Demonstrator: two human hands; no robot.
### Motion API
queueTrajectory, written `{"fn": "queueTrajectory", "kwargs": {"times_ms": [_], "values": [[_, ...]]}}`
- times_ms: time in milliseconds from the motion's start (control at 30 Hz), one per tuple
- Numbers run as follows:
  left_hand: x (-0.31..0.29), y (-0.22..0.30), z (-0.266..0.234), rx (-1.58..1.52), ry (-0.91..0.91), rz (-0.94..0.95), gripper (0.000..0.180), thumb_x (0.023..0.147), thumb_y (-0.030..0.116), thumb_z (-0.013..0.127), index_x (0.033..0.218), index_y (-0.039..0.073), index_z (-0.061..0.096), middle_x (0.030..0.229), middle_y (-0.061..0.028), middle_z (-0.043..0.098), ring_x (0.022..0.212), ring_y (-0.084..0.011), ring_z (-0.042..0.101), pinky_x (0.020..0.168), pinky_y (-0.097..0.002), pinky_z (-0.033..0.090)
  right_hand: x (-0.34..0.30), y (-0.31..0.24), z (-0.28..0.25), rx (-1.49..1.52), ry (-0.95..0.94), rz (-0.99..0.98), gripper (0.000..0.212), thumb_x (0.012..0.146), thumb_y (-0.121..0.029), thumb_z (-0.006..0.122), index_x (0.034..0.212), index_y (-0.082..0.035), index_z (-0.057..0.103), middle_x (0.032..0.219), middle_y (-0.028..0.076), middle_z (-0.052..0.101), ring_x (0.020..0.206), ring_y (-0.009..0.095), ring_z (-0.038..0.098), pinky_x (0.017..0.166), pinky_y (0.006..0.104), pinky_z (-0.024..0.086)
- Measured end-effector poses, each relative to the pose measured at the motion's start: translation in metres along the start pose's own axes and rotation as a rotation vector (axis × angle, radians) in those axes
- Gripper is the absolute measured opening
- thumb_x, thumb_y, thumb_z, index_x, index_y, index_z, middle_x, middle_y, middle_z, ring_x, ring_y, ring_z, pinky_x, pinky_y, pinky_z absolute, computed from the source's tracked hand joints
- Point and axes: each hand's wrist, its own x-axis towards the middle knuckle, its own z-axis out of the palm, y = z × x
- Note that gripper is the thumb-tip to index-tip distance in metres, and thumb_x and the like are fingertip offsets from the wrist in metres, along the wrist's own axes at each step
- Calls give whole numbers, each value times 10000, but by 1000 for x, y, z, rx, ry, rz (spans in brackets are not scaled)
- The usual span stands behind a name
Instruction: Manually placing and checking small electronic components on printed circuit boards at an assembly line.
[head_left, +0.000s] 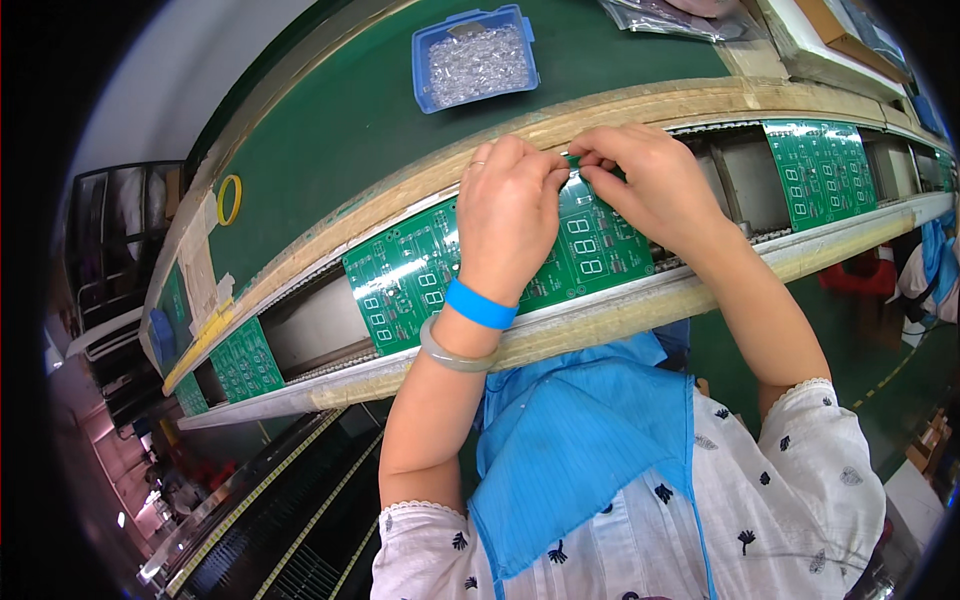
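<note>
A green circuit board panel [585, 240] with white digit displays lies on a conveyor track in front of me. My left hand [508, 215] is over its middle, thumb and fingers pinched together at the far edge. Close beside it, my right hand [650, 185] is also closed, with thumb and forefinger meeting at that same edge. Whatever sits between the fingertips is too small to make out. The left hand covers part of the panel. On the left wrist are a blue band [480, 303] and a pale bangle [457, 348].
Beyond the track, a blue bin [475, 60] of small clear parts stands on the green bench. More circuit boards lie along the conveyor, to the right [820, 172] and left [246, 362]. A yellow tape roll [229, 200] is at the far left. The near rail [600, 315] runs before me.
</note>
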Motion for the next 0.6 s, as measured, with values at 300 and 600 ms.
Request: {"fn": "queueTrajectory", "kwargs": {"times_ms": [300, 600], "values": [[1, 3, 1, 79, -18, 47, 39, 813, 67, 716, 835, 37, 707, 856, -95, 594, 849, -312, 574, 756, -428, 471, -1, 5, 1, -17, 5, -59, 165, 826, -89, 660, 986, -53, 676, 849, 108, 694, 832, 313, 665, 741, 430, 513], [3, 4, 1, 125, -21, 85, 42, 823, 78, 707, 840, 41, 697, 867, -98, 581, 860, -318, 567, 767, -431, 468, 0, 7, 2, -40, -2, -75, 208, 806, -78, 681, 1014, -68, 669, 826, 71, 685, 816, 282, 665, 730, 397, 513]]}}
